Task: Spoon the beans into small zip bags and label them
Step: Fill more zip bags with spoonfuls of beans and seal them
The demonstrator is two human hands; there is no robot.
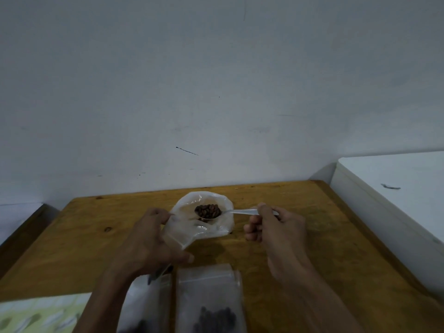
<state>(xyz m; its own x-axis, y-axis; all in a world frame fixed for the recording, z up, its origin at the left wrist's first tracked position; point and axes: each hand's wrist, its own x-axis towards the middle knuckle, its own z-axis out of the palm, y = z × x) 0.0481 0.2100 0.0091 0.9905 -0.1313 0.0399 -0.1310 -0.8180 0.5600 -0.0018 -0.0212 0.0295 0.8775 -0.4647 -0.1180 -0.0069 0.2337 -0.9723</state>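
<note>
Right hand (271, 227) pinches the spoon (236, 211) by the handle end, fingers curled round it; bowl is heaped with beans (208, 211) and hangs over the open mouth of the source bag (204, 217) at the far middle of the table (300, 236). Left hand (153, 239) grips that bag's near-left edge, thumb and fingers closed on the film, and something dark and thin pokes out under the palm, maybe a pen, can't tell. Two zip bags lie flat at the near edge, each with some beans in the bottom: one (209, 299) in plain view, the other (146, 306) partly under the left forearm. Judgement: film is thin, limp, slippery, so it collapses unless held at the rim; a zip bag wants pinching just below the zip to keep the mouth gaping. Beans are light, hard, loose, and will roll off a heaped spoon if it tilts. Keep it level, handle grip is fine.
</note>
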